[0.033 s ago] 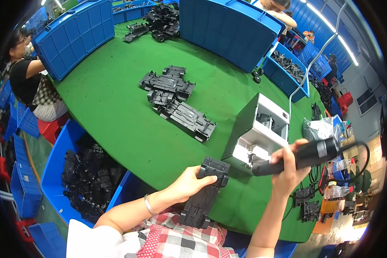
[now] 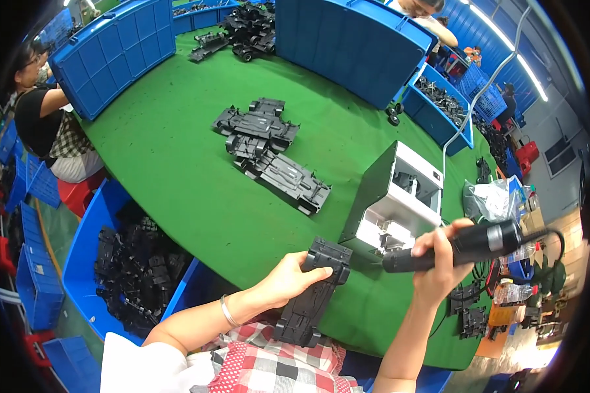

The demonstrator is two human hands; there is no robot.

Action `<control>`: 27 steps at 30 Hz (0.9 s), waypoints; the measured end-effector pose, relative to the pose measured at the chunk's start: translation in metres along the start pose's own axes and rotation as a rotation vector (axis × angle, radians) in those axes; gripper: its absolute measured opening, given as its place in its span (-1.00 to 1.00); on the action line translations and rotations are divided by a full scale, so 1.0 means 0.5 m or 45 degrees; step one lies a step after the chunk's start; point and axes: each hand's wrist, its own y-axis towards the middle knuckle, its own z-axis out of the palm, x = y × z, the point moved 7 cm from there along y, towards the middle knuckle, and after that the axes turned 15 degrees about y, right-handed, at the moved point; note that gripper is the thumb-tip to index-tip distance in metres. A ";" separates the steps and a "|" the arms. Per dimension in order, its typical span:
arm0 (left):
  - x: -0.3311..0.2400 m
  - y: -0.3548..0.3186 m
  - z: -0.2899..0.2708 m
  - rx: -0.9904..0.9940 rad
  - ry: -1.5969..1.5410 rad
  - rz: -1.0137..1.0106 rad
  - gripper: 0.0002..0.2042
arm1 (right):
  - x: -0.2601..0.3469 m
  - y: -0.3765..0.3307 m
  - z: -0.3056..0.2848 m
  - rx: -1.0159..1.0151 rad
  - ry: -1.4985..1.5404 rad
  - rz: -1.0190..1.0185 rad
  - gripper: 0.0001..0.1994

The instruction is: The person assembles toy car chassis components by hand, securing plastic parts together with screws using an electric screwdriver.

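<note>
Pretty much nothing has moved since the earlier frame, both hands sit right where they were. The left hand (image 2: pixel 288 278) is low in the middle of the frame, fingers curled over the top end of a long black toy car chassis (image 2: pixel 311 291) that lies tilted at the near edge of the green worktop (image 2: pixel 177 164). The right hand (image 2: pixel 439 259), lower right, is wrapped tight around a black electric screwdriver (image 2: pixel 459 247) held almost level, its tip pointing left toward the chassis, with a cable trailing off to the right. Just above the screwdriver is a grey and white box-shaped machine (image 2: pixel 396 196). More black chassis parts (image 2: pixel 272 154) are piled mid-worktop, well apart from the hands. A blue bin (image 2: pixel 88 242) full of black pieces sits lower left, just beside the worktop edge, and big blue crates (image 2: pixel 354 39) stand along the top. Another person (image 2: pixel 39 118) sits at the upper left.
</note>
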 end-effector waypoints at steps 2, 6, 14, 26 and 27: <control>0.004 0.000 -0.001 -0.023 0.035 -0.003 -0.77 | 0.008 -0.027 0.008 0.040 0.213 0.017 -0.68; -0.004 0.003 0.001 -0.037 0.072 0.017 -0.78 | -0.001 -0.067 0.040 0.052 0.212 0.016 -0.66; -0.006 0.001 0.004 -0.027 0.130 0.006 -0.76 | -0.032 -0.105 0.049 0.214 0.143 -0.071 -0.69; 0.027 0.005 0.027 0.243 0.098 0.142 -0.70 | 0.033 -0.061 -0.027 0.051 0.354 -0.087 -0.67; 0.042 0.012 0.025 0.243 0.167 0.088 -0.69 | 0.046 -0.048 -0.033 -0.066 0.255 -0.196 -0.68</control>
